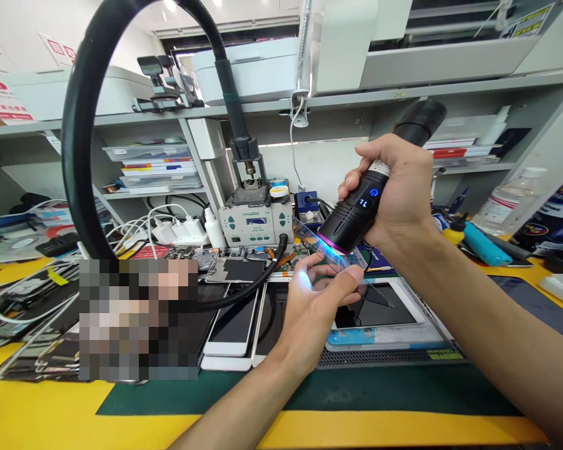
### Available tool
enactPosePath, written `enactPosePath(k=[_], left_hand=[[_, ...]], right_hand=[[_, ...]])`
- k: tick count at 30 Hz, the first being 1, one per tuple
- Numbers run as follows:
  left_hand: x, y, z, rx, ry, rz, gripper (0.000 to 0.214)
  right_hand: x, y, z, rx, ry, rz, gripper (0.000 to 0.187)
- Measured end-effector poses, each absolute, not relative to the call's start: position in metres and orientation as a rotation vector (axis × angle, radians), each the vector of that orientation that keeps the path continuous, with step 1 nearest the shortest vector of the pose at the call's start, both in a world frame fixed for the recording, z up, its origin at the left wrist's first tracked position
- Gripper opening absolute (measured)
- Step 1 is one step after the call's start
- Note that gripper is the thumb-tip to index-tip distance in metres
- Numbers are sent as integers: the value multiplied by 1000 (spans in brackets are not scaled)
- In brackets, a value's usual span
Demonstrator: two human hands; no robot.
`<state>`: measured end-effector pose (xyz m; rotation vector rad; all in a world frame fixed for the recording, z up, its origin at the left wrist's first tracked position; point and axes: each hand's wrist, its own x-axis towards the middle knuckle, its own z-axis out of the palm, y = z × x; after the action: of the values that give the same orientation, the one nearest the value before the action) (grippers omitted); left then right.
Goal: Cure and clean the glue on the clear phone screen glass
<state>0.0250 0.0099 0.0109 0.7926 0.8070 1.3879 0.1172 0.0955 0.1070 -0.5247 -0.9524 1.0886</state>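
Observation:
My right hand [401, 184] is wrapped round a black flashlight [356, 212] with a lit blue power mark and digits on its body. Its lens end points down to the left and gives off a violet-blue glow. Just beneath that end, my left hand [316, 297] grips a thin clear glass panel [378, 295] by its edges, tilted, and blue light falls on the panel and fingers. Under the panel lies a white-framed tablet [415, 306] with a dark screen. A white phone [233, 325] rests to the left of it.
A hot-air rework station [256, 225] stands at the back, its black hose [77, 144] looping over the left side. Stacked phone parts [42, 356] crowd the left. A clear bottle [511, 200] stands at right. A green mat [380, 394] covers the yellow bench.

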Motion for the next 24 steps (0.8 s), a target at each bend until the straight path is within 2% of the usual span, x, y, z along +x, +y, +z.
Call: enactPosePath(k=[24], left_hand=[[20, 8, 4, 876, 582, 1317, 37]], right_hand=[[117, 84, 111, -459, -1015, 1057, 29]])
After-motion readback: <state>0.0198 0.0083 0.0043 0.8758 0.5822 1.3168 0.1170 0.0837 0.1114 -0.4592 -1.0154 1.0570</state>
